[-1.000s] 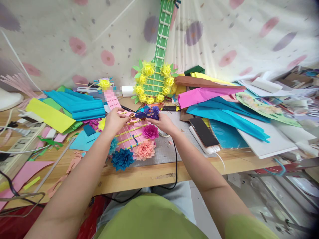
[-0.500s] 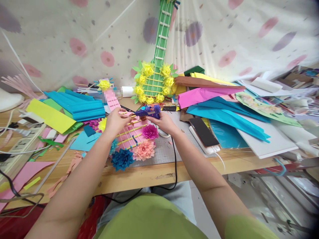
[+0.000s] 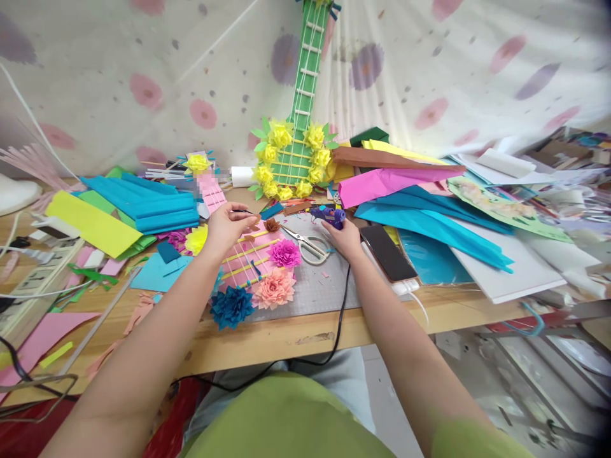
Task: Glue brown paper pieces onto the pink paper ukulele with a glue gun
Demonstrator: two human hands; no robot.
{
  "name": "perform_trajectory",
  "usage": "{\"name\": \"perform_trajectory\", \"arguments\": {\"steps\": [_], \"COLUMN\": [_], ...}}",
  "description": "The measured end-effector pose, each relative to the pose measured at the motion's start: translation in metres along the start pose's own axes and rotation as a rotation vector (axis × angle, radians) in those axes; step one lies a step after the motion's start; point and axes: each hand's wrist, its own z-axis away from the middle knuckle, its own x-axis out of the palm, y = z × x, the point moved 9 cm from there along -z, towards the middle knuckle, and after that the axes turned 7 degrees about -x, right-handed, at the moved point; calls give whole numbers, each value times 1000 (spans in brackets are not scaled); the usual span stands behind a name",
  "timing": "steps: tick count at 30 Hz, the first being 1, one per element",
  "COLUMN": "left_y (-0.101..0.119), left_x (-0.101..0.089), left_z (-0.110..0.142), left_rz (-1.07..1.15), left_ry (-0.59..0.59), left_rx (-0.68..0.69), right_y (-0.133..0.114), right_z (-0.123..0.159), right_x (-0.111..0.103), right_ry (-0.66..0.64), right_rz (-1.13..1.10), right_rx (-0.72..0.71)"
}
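My right hand [image 3: 346,238] is closed around a purple glue gun [image 3: 330,217], its nozzle pointing left above the cutting mat. My left hand [image 3: 231,228] pinches a small brown paper piece [image 3: 258,219] at its fingertips, over the upper part of a pink paper guitar [image 3: 261,240]. Yellow strips and white strings cross the guitar's body. Around its edge sit a dark blue paper flower [image 3: 232,306], a peach flower [image 3: 273,288], a magenta flower [image 3: 285,253], a yellow flower [image 3: 196,240] and a small brown flower [image 3: 272,224]. My left hand and forearm hide part of the guitar.
Scissors [image 3: 310,246] lie on the grey cutting mat [image 3: 329,289]. A green paper guitar [image 3: 301,130] with yellow flowers leans at the back. On the right are a phone [image 3: 389,252] and folded blue paper [image 3: 439,229]. The gun's black cord [image 3: 340,318] hangs over the table edge.
My right hand has drawn the glue gun away to the right, off the guitar. The scissors and small brown flower now show. My left hand stays nearly in place.
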Motion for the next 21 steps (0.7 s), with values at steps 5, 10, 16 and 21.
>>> {"name": "perform_trajectory", "arguments": {"steps": [5, 10, 16, 21], "left_y": [-4, -7, -8, -10], "left_x": [11, 20, 31, 39], "left_z": [0, 5, 4, 2], "left_rz": [56, 184, 353, 471], "left_ry": [-4, -8, 1, 74], "left_rx": [-40, -85, -123, -149], "right_y": [18, -14, -94, -130], "right_z": [1, 7, 29, 28], "right_x": [16, -19, -36, 36], "right_ry": [-80, 262, 380, -144], "right_rz": [146, 88, -143, -814], "right_rx": [50, -124, -367, -189]}}
